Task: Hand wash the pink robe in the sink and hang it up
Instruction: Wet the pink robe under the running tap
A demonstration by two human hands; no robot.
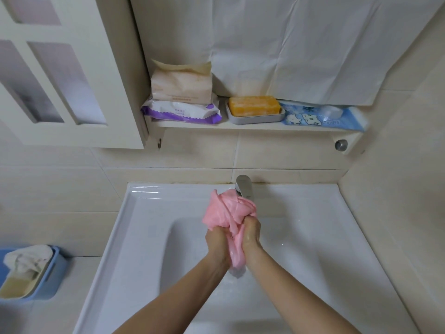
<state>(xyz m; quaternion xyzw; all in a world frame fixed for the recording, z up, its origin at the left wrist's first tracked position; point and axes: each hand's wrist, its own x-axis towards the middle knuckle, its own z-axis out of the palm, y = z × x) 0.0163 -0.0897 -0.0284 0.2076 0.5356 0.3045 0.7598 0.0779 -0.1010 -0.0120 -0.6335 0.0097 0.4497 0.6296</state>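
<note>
- While gripping robe w/ both fists, keeping it bunched over middle of sink, top of bundle just beside tap at back edge. Prob. so runoff drops into basin, not onto floor.
- L hand clenched round lower part of bundle. R hand likewise, close alongside, w/ cloth pinched btwn.
- Looks like a wringing or rubbing grip, prob. to force water or suds out.
- Short tail of cloth hanging below fists toward basin.
- Can't tell whether tap running.
- Soap left in dish mid-shelf, above sink's back edge, likely for easy reach.
- Wipe packs stacked at shelf's left end, clear of splash.
- Stage, as judged: washing/wringing under way, hanging up not yet done.
</note>
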